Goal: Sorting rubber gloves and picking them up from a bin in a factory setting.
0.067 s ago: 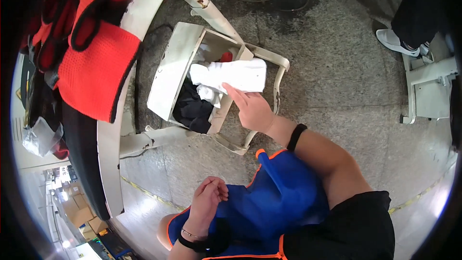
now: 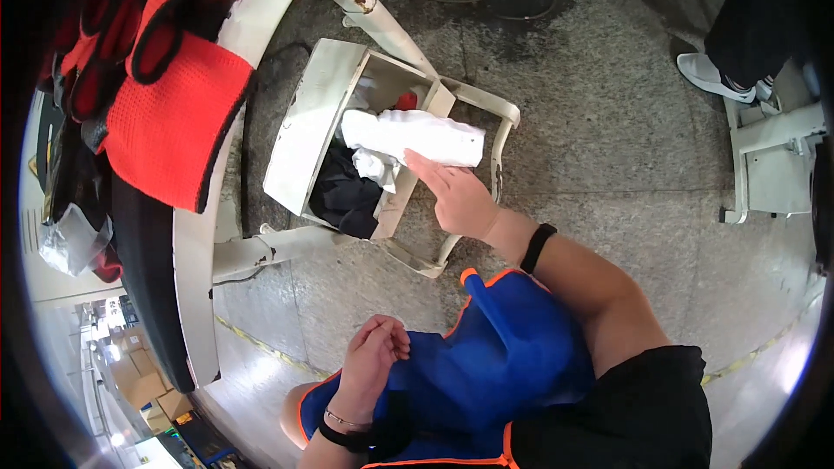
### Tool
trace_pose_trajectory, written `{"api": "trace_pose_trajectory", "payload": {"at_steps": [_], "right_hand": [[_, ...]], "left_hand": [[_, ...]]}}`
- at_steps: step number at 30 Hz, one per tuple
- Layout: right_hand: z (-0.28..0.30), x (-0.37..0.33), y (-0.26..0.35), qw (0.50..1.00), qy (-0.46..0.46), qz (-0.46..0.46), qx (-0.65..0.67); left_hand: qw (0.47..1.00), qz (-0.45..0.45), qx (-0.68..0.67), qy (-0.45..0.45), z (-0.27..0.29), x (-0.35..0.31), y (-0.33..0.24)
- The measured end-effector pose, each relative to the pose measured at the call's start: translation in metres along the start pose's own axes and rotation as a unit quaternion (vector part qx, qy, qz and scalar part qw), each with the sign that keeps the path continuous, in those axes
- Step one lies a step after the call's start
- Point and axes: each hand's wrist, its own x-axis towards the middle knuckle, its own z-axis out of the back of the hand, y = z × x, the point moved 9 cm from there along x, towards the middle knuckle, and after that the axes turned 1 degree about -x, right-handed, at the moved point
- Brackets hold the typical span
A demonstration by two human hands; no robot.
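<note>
A white folded cloth (image 2: 434, 135) stretches across an open, cream-coloured metal drawer box (image 2: 300, 143), its right end jutting past the drawer's front. My right hand (image 2: 460, 200) is closed at the cloth's near edge, one finger along it; the other fingers are partly hidden. Inside the drawer lie a crumpled white cloth (image 2: 373, 169), a bunched black cloth (image 2: 347, 195) and a small red piece (image 2: 407, 102). My left hand (image 2: 375, 358) is held above my lap, fingers curled in, with nothing visible in them.
Red and black gloves (image 2: 178, 122) are heaped on the cream-framed table at left. The drawer hangs between metal table legs (image 2: 373, 13). A blue, orange-edged apron (image 2: 512, 339) covers my lap. A person's shoe (image 2: 714, 76) and another metal frame (image 2: 777, 135) stand at right.
The white cloth's right end has dipped slightly and looks narrower, its far edge sloping downward. My hands stay nearly where they were.
</note>
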Motion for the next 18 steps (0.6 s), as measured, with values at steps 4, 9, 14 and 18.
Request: {"api": "trace_pose_trajectory", "payload": {"at_steps": [4, 9, 14, 18], "right_hand": [[0.016, -0.004, -0.012, 0.996, -0.048, -0.017, 0.067], [0.033, 0.010, -0.048, 0.979, -0.113, -0.166, 0.024], [0.076, 0.052, -0.087, 0.960, -0.030, -0.240, -0.142], [0.123, 0.033, -0.116, 0.831, -0.070, -0.327, 0.445]], "left_hand": [[1.000, -0.005, 0.007, 0.007, -0.003, 0.000, -0.001], [1.000, -0.009, -0.014, 0.027, -0.003, 0.001, 0.002], [0.999, -0.016, -0.006, 0.032, -0.006, -0.002, -0.001], [1.000, -0.020, -0.015, 0.018, -0.008, -0.003, -0.003]]}}
